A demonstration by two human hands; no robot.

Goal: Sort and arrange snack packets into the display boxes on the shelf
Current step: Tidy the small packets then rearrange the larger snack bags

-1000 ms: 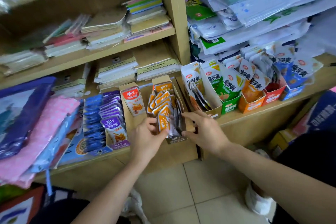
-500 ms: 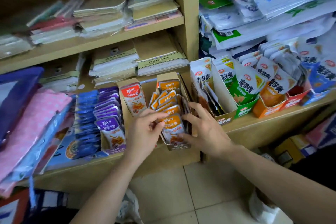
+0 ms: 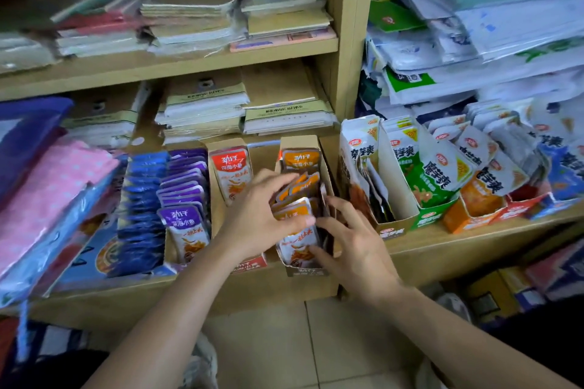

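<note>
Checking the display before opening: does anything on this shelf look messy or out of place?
Yes. The orange packets under both hands lean unevenly in their box, unlike the neat purple row. The red packet's box is nearly empty.

On the shelf (image 3: 426,249) we see display boxes side by side. Our left hand (image 3: 256,218) and right hand (image 3: 354,240) flank the packets (image 3: 297,196) in the middle box (image 3: 305,270). Another packet row (image 3: 186,186) stands to its left, and notebooks (image 3: 205,110) are stacked behind.
</note>
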